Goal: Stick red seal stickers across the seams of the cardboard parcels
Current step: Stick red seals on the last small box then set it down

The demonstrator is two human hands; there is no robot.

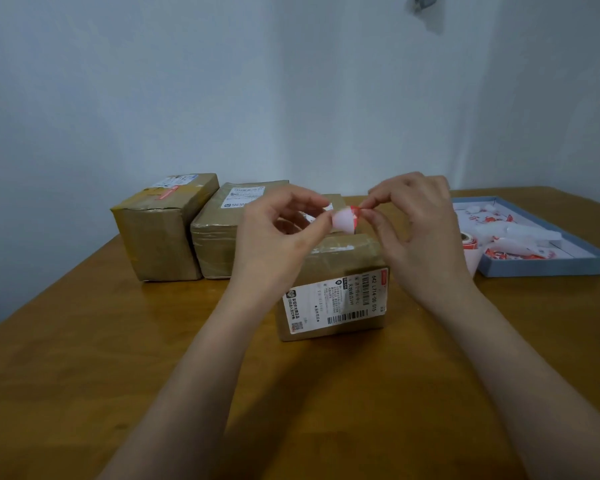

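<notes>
Left hand (278,230) pinches the white backing (343,221), right hand (416,223) pinches the red sticker (357,212) edge, both above the near parcel (333,292) on the worktop (84,358). Peel slowly I'd say, keep it flat, then centre across the seam.

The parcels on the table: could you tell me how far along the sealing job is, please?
Done: the far-left parcel already carries a red seal sticker over its taped top. In hand: the left hand pinches the white backing while the right hand peels a red sticker off it, above the nearest parcel. Left: that parcel and the middle one show no red seal.
</notes>
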